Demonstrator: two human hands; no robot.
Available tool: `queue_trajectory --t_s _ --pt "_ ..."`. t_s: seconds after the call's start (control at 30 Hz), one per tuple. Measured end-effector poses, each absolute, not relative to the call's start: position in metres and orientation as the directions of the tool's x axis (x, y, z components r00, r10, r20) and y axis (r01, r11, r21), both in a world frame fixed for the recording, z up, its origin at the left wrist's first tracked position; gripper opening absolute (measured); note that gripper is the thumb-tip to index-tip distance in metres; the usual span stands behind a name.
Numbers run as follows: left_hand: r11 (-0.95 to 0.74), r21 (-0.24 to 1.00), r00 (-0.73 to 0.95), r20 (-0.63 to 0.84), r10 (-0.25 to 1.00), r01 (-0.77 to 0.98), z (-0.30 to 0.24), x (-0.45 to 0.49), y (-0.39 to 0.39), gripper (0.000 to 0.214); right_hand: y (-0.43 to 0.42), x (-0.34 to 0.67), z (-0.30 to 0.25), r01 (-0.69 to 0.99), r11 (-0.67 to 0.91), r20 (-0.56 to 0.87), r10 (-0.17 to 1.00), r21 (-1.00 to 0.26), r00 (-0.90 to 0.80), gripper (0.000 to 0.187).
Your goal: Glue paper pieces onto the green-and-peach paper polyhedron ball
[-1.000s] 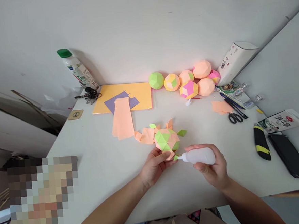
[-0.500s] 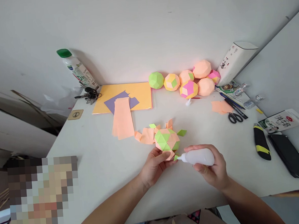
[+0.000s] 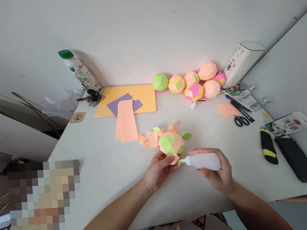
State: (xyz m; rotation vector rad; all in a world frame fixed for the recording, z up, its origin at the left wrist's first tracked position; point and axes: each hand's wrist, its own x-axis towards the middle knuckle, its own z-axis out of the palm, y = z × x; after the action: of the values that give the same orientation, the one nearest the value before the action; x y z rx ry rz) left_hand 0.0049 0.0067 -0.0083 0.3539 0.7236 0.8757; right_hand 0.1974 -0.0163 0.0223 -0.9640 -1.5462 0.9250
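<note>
A many-sided paper ball (image 3: 171, 143) in peach and green is near the middle of the table, with loose flaps around its lower rim. My left hand (image 3: 158, 170) pinches a peach flap at its near side, thumb on top. In my right hand (image 3: 220, 175) lies a white squeeze glue bottle (image 3: 204, 161), its thin nozzle pointing left. The nozzle tip is at a small green flap (image 3: 180, 161) beside my left fingertips; whether glue is coming out is too small to tell. Peach paper pieces (image 3: 150, 139) and a green diamond piece (image 3: 187, 136) lie around the ball.
Finished paper balls (image 3: 194, 92) are grouped by the wall. Peach strips (image 3: 126, 122) and purple paper (image 3: 112, 106) overlap a yellow sheet stack (image 3: 142, 99). Rightward are scissors (image 3: 241, 121), a utility knife (image 3: 269, 146) and a black phone-like object (image 3: 300, 159). A green-capped bottle (image 3: 83, 72) stands back left.
The glue nozzle has shifted very slightly left and up along the green flap. My left hand and the paper ball stay in place.
</note>
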Motion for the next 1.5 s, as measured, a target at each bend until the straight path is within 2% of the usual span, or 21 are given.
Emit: queue_trajectory --t_s 0.37,0.6,0.9,1.07,1.23,1.37,1.43,1.5 --pt "0.600 0.563 0.431 -0.417 0.800 -0.568 -0.006 0.005 0.008 0.032 -0.017 0.196 0.022 0.085 0.366 0.350 0.922 -0.927 -0.164 0.039" --pt "0.605 0.544 0.428 -0.428 0.796 -0.582 -0.008 0.005 0.008 0.024 -0.016 0.197 0.024 0.122 0.369 0.354 0.926 -0.921 -0.130 0.033" --pt "0.609 0.541 0.422 -0.440 0.793 -0.580 -0.008 0.004 0.006 0.030 -0.015 0.200 0.022 0.121 0.330 0.326 0.944 -0.936 -0.047 0.029" --pt "0.613 0.528 0.416 -0.452 0.789 -0.588 -0.012 0.005 0.007 0.032 -0.015 0.200 0.025 0.022 0.238 0.238 0.970 -0.971 0.036 0.022" --pt "0.604 0.541 0.409 -0.446 0.796 -0.586 -0.012 0.004 0.008 0.032 -0.007 0.205 0.027 -0.184 0.093 0.076 0.992 -0.979 0.098 0.017" --pt "0.603 0.529 0.418 -0.436 0.797 -0.597 -0.008 0.002 0.009 0.033 0.009 0.209 0.026 -0.352 0.038 0.005 0.996 -0.935 0.095 0.020" --pt "0.599 0.516 0.425 -0.424 0.800 -0.612 -0.005 0.000 0.009 0.031 0.016 0.211 0.022 -0.340 0.033 -0.014 0.991 -0.940 0.135 0.028" --pt "0.598 0.494 0.435 -0.412 0.800 -0.632 -0.002 -0.001 0.008 0.030 0.023 0.213 0.015 -0.244 0.017 -0.032 0.980 -0.970 0.197 0.034"
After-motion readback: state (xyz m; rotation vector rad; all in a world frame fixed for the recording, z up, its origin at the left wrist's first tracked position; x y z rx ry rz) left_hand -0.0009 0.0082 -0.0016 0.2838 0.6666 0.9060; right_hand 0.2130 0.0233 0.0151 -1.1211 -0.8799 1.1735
